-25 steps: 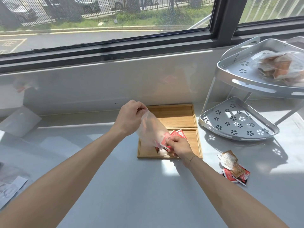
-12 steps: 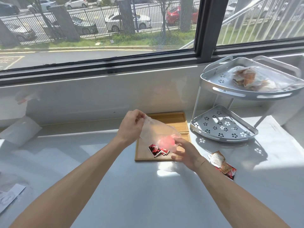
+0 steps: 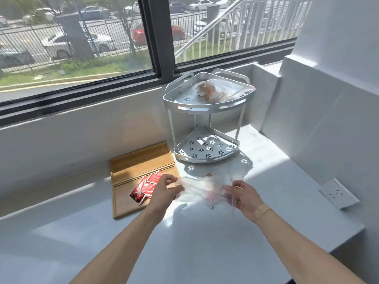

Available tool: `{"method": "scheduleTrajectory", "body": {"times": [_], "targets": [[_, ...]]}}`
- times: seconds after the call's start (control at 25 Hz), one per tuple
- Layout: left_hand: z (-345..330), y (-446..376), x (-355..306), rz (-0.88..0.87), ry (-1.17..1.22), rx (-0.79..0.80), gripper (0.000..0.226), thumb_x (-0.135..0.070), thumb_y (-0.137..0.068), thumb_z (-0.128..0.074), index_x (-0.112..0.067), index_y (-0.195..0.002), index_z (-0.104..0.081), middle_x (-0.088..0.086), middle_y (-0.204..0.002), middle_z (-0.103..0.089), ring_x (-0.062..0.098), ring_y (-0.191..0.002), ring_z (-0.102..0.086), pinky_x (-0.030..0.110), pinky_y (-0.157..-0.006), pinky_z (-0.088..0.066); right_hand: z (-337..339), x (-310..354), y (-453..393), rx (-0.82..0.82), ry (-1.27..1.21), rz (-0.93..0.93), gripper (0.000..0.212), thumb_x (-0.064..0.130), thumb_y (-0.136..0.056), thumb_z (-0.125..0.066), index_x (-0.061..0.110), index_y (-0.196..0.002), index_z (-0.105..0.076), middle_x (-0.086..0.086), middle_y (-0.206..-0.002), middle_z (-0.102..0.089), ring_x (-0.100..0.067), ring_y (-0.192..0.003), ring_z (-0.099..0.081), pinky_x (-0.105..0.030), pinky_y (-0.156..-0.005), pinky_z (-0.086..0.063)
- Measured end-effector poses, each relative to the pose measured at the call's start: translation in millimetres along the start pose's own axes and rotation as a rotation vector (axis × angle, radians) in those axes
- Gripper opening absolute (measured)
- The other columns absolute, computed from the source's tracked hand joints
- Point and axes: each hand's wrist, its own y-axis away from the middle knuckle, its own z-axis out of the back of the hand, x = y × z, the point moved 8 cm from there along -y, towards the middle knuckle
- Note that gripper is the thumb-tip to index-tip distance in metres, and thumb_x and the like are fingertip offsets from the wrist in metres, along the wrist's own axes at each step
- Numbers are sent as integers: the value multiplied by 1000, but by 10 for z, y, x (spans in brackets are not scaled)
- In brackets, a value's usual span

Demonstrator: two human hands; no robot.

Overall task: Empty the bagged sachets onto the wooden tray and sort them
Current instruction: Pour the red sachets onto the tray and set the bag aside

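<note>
**Inspector:** Head view, the only one supplied. A clear, thin plastic bag (image 3: 202, 190) is stretched between both hands above the white counter (image 3: 205, 242), just right of the shallow two-compartment wooden tray (image 3: 143, 160). Small red foil sachets (image 3: 146, 186) lie heaped in the tray's near compartment.

**Assessor:** Handling properties?

**Inspector:** Judged: the bag is nearly weightless, limp and slick, best held pinched at its edges. The sachets look light, flat and slippery; each should lift by a corner or an edge. A reddish blur shows through the film, so contents may remain; I cannot confirm.

**Assessor:** Hand pose?

**Inspector:** Left hand (image 3: 165, 190) reaches forward, palm down, fingers curled and pinching the bag's left edge, close to the tray's right rim. Right hand (image 3: 243, 194) mirrors it, fingers closed on the right edge. Both forearms extend straight out, well apart.

**Assessor:** Anything else?

**Inspector:** A second bag of brownish packets (image 3: 213, 91) rests on the upper tier of the silver perforated corner rack (image 3: 205, 148). It is not yet emptied.
</note>
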Motion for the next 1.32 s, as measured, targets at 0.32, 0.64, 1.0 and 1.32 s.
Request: {"method": "scheduleTrajectory", "body": {"times": [0.32, 0.64, 1.0, 1.32], "targets": [[-1535, -163, 594, 373, -64, 318, 27, -43, -81, -71, -22, -98, -71, 0, -97, -77, 11, -65, -55, 28, -68, -45, 1522, 78, 293, -195, 40, 5, 33, 16, -86, -72, 16, -116, -61, -1, -101, -78, -22, -71, -71, -32, -70, -56], [-2544, -465, 625, 194, -352, 216, 6, -14, -90, -64, -16, -86, -68, 5, -84, -71, 15, -65, -59, 28, -62, -47, 2577, -157, 490, -455, 228, -40, 9, 23, -97, -55, 18, -99, -62, -5, -79, -73, -14, -46, -56, -21, -45, -40], [-3374, -858, 724, 120, -569, 471, 30, -25, -89, -60, -23, -118, -56, 3, -97, -68, 18, -80, -64, 28, -70, -46, 3120, -616, 610, -631, 63, -130, 11, 20, -98, -55, 10, -94, -57, -16, -95, -71, -22, -63, -68, -32, -54, -58], [-3446, -767, 913, -49, -790, 513, 34, -28, -84, -61, -27, -118, -58, -13, -87, -60, 5, -72, -59, 19, -57, -47, 3190, -518, 684, -714, 491, -241, 32, 34, -89, -60, 10, -68, -58, -9, -61, -72, -19, -49, -65, -38, -52, -62]]}}
